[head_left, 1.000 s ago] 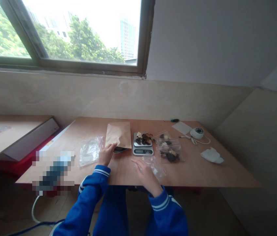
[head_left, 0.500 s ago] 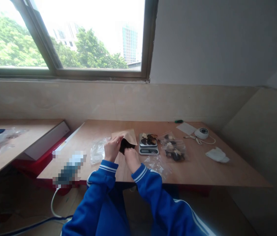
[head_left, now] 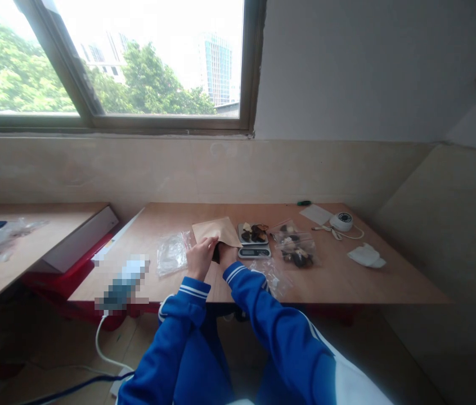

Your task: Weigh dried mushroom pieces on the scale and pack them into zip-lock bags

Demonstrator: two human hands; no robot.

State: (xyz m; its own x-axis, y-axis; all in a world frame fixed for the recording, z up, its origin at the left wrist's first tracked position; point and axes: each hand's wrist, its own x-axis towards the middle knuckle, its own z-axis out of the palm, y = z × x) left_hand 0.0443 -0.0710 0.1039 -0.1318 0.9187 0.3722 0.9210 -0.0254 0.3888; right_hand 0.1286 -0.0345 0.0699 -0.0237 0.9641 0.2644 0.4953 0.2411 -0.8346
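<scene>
My left hand [head_left: 200, 257] grips the near edge of a brown paper pouch [head_left: 215, 230] that is lifted off the table [head_left: 347, 284]. My right hand [head_left: 226, 256] is at the pouch's dark opening, fingers tucked into it, partly hidden by the pouch. Just right of the hands stands a small digital scale [head_left: 254, 243] with dark dried pieces heaped on its platform. Beyond it lie clear bags of dried pieces [head_left: 295, 247]. An empty clear bag [head_left: 172, 253] lies left of my left hand, and another clear bag [head_left: 272, 275] lies by my right sleeve.
A white round device with a cable [head_left: 341, 221], a white card [head_left: 316, 214] and a crumpled white cloth [head_left: 366, 256] sit at the table's right. A second table [head_left: 31, 247] stands at the left, with a white box [head_left: 80, 242] between them. A blurred patch covers the near left corner.
My right hand left the table by the clear bag and came to the pouch mouth. The pouch, flat a second ago, is now lifted and held in both hands.
</scene>
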